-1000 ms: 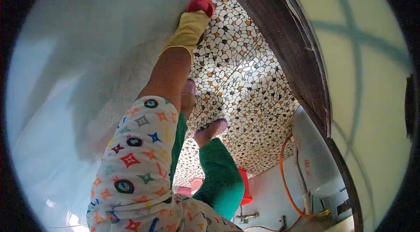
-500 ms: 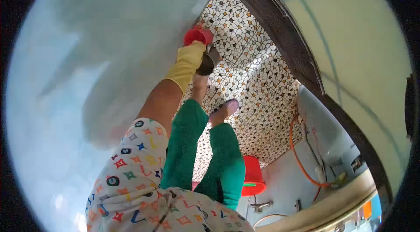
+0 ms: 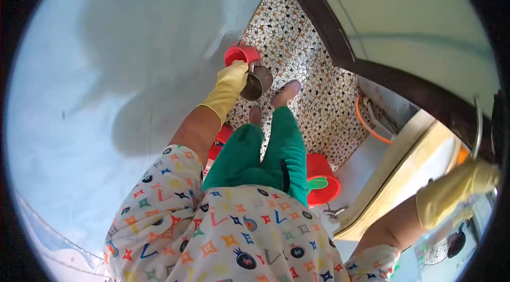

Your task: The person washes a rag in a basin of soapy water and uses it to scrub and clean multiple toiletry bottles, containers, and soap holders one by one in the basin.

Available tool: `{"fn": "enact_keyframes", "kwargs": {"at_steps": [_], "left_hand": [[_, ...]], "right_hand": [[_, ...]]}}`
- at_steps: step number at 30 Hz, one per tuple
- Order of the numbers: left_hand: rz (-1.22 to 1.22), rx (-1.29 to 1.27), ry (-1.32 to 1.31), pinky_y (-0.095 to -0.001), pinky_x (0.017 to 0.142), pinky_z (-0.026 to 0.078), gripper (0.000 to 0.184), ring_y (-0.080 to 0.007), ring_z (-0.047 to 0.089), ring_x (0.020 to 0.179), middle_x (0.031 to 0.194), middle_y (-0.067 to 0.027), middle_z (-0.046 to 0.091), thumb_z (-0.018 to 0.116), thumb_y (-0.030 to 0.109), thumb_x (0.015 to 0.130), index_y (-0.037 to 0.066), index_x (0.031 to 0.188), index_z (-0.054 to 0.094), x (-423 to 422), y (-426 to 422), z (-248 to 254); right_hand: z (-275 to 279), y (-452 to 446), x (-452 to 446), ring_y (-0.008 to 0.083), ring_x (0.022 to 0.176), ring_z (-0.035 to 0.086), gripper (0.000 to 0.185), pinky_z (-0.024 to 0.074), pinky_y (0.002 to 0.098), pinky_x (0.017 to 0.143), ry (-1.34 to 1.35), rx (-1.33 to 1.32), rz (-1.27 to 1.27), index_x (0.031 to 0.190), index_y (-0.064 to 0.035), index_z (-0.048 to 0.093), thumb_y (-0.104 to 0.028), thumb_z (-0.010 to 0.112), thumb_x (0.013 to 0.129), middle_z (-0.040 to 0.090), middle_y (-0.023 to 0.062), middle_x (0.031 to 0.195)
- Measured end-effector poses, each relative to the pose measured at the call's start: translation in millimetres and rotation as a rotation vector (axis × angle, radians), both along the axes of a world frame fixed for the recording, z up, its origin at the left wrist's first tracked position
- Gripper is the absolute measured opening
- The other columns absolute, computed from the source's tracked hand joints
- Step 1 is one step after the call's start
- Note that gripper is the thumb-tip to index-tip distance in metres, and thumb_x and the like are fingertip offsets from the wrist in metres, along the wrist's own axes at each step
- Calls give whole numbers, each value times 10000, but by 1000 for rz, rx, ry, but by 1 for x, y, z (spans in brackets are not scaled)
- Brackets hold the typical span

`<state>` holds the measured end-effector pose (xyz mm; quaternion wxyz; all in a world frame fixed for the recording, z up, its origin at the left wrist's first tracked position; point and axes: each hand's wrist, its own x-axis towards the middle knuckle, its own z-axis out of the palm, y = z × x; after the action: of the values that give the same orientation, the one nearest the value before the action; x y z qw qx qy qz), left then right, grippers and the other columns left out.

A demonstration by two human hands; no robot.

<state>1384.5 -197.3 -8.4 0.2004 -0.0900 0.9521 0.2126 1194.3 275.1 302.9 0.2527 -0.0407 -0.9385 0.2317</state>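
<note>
In a yellow rubber glove, my left hand (image 3: pixel 231 77) is closed at the rim or handle side of a red plastic cup (image 3: pixel 244 54) and a dark round metal pot (image 3: pixel 255 84). The two vessels hang side by side over the pebble-patterned floor (image 3: pixel 281 21). My right hand (image 3: pixel 467 186), gloved in yellow too, is stretched out to the far right, beside a curved metal handle (image 3: pixel 479 128) on the dark-framed door. Its fingers look bunched together; what they hold is partly hidden at the picture's edge.
A red bucket (image 3: pixel 332 189) with a green item (image 3: pixel 317 183) inside stands right of my legs. Pale blue walls (image 3: pixel 149 27) rise on the left. An orange hose (image 3: pixel 366 122), a pale ledge (image 3: pixel 390 170) and a tap (image 3: pixel 334 211) are at the right.
My left hand has come back from the far corner with the red cup, and the dark pot now shows fully. My right hand has entered view. The camera view has turned, showing more bucket.
</note>
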Motion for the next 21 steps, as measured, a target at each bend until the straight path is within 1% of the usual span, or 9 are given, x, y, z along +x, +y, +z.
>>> {"fn": "enact_keyframes", "kwargs": {"at_steps": [6,9,13,16,17,18,19,20,21], "left_hand": [[41,33,69,-485,853,532,178,-410,656,1004,1052,-160,674,725,203,867,105,1002,663,91,-6,33],[7,46,227,-498,789,515,151,-415,635,929,975,-165,647,709,196,841,89,897,619,142,-11,50],[-38,25,208,-498,814,520,144,-395,636,977,1004,-150,653,704,205,858,100,917,624,185,-14,74],[-163,-59,431,-489,865,538,164,-364,655,1066,1088,-141,691,675,230,887,127,1015,680,217,-14,89],[-98,-128,214,-497,887,532,216,-371,655,1088,1099,-159,699,618,288,938,114,1047,687,220,-8,101],[-60,-159,71,-527,888,522,293,-399,657,1050,1082,-180,701,551,342,988,86,1034,687,224,0,115],[-184,-145,247,-545,888,513,337,-424,652,1037,1080,-197,698,521,357,1015,63,1022,686,236,2,123],[-88,-157,197,-536,897,507,341,-431,647,1042,1094,-200,698,523,349,1018,47,1014,681,250,8,127],[-91,-161,149,-531,901,501,314,-433,642,1055,1088,-205,696,537,326,1011,45,1007,680,256,13,135]], "right_hand": [[28,-56,83,400,1042,629,536,519,496,920,51,-50,56,1279,12,585,-380,657,920,649,235,1161],[40,-77,120,404,1036,630,526,522,499,913,85,-78,86,1276,10,585,-370,659,920,651,237,1153],[55,-110,149,410,1027,632,512,525,503,903,118,-132,158,1271,7,586,-357,661,919,652,239,1142],[71,-126,169,414,1021,633,501,527,506,896,136,-202,211,1268,5,586,-347,662,919,654,241,1133],[76,-130,180,416,1019,633,498,528,507,893,153,-233,233,1267,4,587,-343,663,919,654,241,1130],[80,-138,190,417,1016,633,494,529,508,891,172,-276,257,1266,4,587,-340,663,919,655,242,1128],[86,-137,204,418,1014,634,491,530,509,888,199,-312,271,1265,3,587,-336,664,919,655,242,1125],[88,-137,223,420,1012,634,487,531,510,886,229,-355,293,1263,2,587,-333,664,918,656,243,1122],[89,-136,245,421,1010,634,484,531,511,883,260,-416,329,1262,2,587,-330,665,918,656,244,1119]]}}
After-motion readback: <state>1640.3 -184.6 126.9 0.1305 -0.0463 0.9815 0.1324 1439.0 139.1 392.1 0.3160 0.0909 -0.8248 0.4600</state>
